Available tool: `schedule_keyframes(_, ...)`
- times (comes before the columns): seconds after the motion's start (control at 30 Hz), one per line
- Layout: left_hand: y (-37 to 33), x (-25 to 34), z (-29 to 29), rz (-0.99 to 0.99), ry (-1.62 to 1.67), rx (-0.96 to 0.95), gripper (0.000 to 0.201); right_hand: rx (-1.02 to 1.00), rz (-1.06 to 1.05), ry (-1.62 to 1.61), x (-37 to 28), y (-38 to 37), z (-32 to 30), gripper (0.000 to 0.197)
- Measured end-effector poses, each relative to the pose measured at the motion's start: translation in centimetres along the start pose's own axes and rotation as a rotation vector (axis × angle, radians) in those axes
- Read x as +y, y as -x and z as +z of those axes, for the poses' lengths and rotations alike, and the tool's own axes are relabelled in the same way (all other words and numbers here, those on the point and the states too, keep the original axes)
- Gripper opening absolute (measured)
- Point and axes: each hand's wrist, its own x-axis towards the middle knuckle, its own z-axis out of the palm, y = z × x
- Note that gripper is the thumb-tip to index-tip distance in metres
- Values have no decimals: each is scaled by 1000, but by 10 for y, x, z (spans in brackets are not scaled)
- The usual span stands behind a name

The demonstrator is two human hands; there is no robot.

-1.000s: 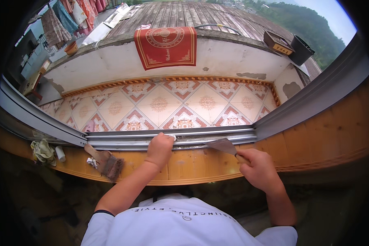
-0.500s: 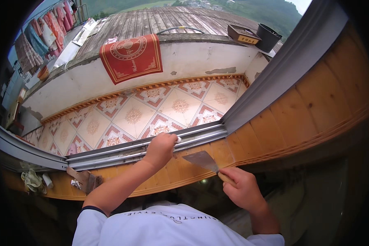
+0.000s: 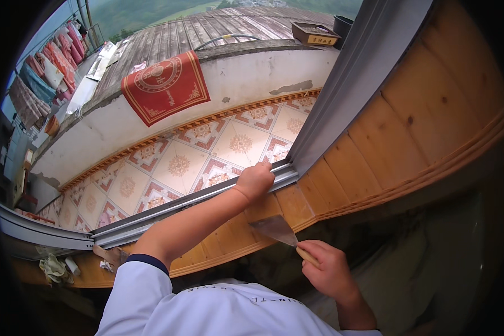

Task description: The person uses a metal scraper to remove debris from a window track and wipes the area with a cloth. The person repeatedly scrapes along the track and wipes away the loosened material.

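Note:
My left hand is closed and reaches across to the right end of the metal sliding window track. Half a second ago a small white wad showed at its fingertips; now the hand hides it. In my right hand is the wooden handle of a putty knife. Its flat metal blade points up and left, over the front edge of the wooden sill, apart from the track.
At the left of the sill lie a brush, partly behind my left arm, a crumpled white wad, a white roll and a pale cloth. A grey window frame rises on the right. Beyond, a red mat hangs over a low wall.
My left hand has moved right along the track toward the window frame. The putty knife stays in my right hand, nearly still. The whole view has turned slightly to the right.

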Motion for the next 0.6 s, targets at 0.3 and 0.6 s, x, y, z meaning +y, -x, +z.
schedule_keyframes(0.3, 20, -11, -22, 62, -148, -340, 12, 47, 2, -14, -3, 9, 2, 33)
schedule_keyframes(0.6, 74, -40, -53, 100, -246, -410, 10, 77, -64, -16, -13, 15, 11, 30)
